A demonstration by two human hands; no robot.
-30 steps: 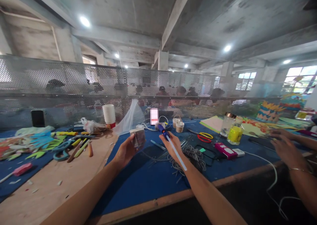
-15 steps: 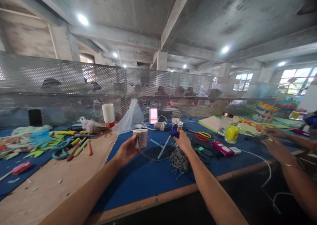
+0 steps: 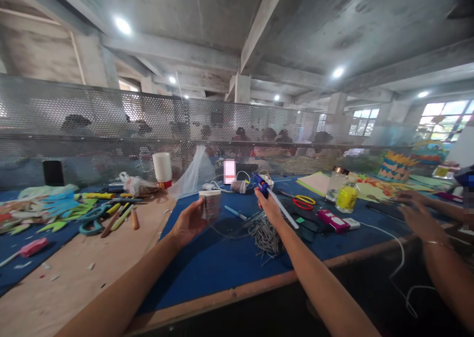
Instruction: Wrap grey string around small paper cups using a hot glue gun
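Observation:
In my left hand [image 3: 188,222] is a paper cup [image 3: 211,206] with a white rim, its side covered with what looks like grey-brown cord. My fingers wrap round it from the left. My right hand [image 3: 269,206] grips a blue hot glue gun [image 3: 261,184], and a long whitish glue stick [image 3: 285,211] sticks out of its back end toward me. Below my right wrist lies a tangled bundle of grey cord [image 3: 267,235] on the blue mat [image 3: 207,277]. Between the hands rests a loose glue stick [image 3: 235,212]. The gun and the cup are apart.
Behind stand a phone [image 3: 229,172], a wrapped cup [image 3: 239,186] on its side and a cup stack [image 3: 162,168]. Red-and-yellow-handled scissors [image 3: 303,202], a purple box [image 3: 333,221] and a yellow bottle [image 3: 347,196] lie right. Blue-handled scissors [image 3: 92,221] lie left. Another person's hands [image 3: 422,218] work at right.
My right hand has turned the glue gun, so its glue stick now points down to the right instead of down to the left. The cup in my left hand has barely moved.

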